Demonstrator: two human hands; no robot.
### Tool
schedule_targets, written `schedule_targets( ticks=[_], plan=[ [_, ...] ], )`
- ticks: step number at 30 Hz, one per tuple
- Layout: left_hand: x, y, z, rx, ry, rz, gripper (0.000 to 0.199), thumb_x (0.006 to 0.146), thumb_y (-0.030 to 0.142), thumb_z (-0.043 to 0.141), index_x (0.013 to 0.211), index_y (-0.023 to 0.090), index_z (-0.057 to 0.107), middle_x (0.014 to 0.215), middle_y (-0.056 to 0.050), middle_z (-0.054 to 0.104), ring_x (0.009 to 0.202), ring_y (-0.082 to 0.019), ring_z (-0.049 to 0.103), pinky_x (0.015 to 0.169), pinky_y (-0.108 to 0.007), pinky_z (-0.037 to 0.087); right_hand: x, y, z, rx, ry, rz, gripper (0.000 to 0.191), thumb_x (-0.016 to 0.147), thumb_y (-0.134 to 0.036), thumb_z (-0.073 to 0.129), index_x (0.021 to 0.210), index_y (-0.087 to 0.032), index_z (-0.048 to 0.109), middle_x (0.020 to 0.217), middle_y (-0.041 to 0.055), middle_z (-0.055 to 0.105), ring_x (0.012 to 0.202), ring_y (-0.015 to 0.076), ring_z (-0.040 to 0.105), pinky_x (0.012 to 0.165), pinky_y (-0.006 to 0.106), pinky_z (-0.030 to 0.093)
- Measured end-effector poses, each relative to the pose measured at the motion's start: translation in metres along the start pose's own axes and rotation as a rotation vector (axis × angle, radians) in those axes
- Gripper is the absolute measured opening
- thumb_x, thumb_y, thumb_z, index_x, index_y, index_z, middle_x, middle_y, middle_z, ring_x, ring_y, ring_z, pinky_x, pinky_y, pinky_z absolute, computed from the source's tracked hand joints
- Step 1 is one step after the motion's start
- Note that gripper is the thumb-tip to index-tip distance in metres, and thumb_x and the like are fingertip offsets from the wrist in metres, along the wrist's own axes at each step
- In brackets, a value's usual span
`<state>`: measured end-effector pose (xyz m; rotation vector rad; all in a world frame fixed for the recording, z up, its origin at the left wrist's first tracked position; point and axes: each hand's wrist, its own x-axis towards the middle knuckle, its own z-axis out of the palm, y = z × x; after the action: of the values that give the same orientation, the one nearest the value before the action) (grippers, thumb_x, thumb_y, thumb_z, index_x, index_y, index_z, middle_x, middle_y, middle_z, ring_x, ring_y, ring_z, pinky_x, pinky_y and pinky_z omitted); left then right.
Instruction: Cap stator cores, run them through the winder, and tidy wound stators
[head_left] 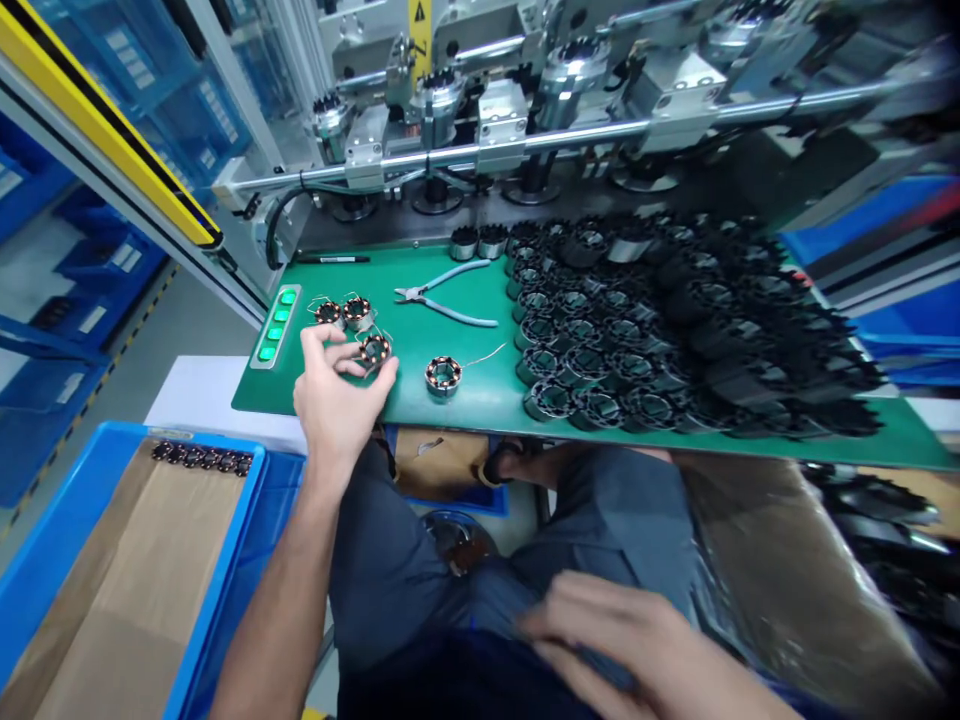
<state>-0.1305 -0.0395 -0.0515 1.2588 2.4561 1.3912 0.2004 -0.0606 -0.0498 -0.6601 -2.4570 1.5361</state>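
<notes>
At the left part of the green mat, my left hand (pixel 337 385) has its thumb and fingers around a copper-wound ring (pixel 375 350). Two more wound rings (pixel 357 312) sit just beyond my fingers, loose wire ends sticking up. Another wound ring (pixel 443 375) with a long wire end lies to the right. Pliers (pixel 450 293) with grey-blue handles rest spread behind it. My right hand (pixel 600 635) is blurred low in front of my lap, fingers bent; a dark shape shows beneath them, too unclear to name.
Many black unwound cores (pixel 585 330) fill the right side of the green mat (pixel 405 400). Behind stands a machine with a metal bar (pixel 450 158). A green-button panel (pixel 276 327) and a pen (pixel 334 260) are at left. A blue tray (pixel 255 480) holding several wound rings is lower left.
</notes>
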Motion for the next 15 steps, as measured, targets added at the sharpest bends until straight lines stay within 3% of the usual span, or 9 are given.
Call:
schedule_targets(
  ticks=[2,4,7,11,15],
  plan=[
    [-0.035,0.008,-0.010,-0.151,-0.101,0.114,0.064,0.083,0.031,0.100,0.127,0.029,0.052,0.116,0.000,0.087,0.098,-0.021,0.088,0.086,-0.036,0.070,0.010,-0.009,-0.004,0.167,0.288,0.080,0.014,0.114,-0.031,0.072,0.123,-0.031,0.083,0.090,0.0014,0.083,0.077,0.0181,0.082,0.072,0.025,0.066],
    [-0.072,0.018,-0.022,-0.250,-0.228,0.240,0.068,0.085,0.024,0.101,0.134,0.027,0.055,0.124,-0.002,0.086,0.112,-0.023,0.090,0.093,-0.033,0.073,0.020,-0.015,-0.004,0.396,0.461,0.155,0.035,0.110,-0.040,0.083,0.143,-0.031,0.075,0.101,0.0029,0.084,0.082,0.0180,0.082,0.074,0.025,0.070],
    [-0.110,0.030,-0.037,-0.333,-0.387,0.352,0.069,0.088,0.020,0.102,0.144,0.027,0.062,0.132,-0.004,0.085,0.118,-0.024,0.090,0.101,-0.031,0.075,0.034,-0.016,0.002,0.744,0.414,0.200,0.068,0.102,-0.043,0.094,0.160,-0.030,0.062,0.122,0.0076,0.085,0.104,0.0202,0.086,0.089,0.029,0.073],
    [-0.120,0.035,-0.051,-0.253,-0.439,0.462,0.054,0.097,0.028,0.100,0.144,0.030,0.074,0.134,0.000,0.090,0.115,-0.021,0.090,0.102,-0.030,0.074,0.040,-0.015,0.007,0.888,0.361,0.262,0.048,0.101,-0.041,0.096,0.141,-0.025,0.075,0.119,0.0073,0.087,0.109,0.0193,0.085,0.100,0.029,0.070],
    [-0.117,0.036,-0.059,-0.075,-0.423,0.630,0.022,0.106,0.020,0.089,0.125,0.031,0.083,0.112,0.007,0.093,0.097,-0.016,0.091,0.096,-0.027,0.071,0.038,-0.015,0.003,0.877,0.429,0.263,0.042,0.099,-0.038,0.098,0.135,-0.024,0.080,0.114,0.0055,0.089,0.104,0.0170,0.085,0.099,0.027,0.070]
  ],
)
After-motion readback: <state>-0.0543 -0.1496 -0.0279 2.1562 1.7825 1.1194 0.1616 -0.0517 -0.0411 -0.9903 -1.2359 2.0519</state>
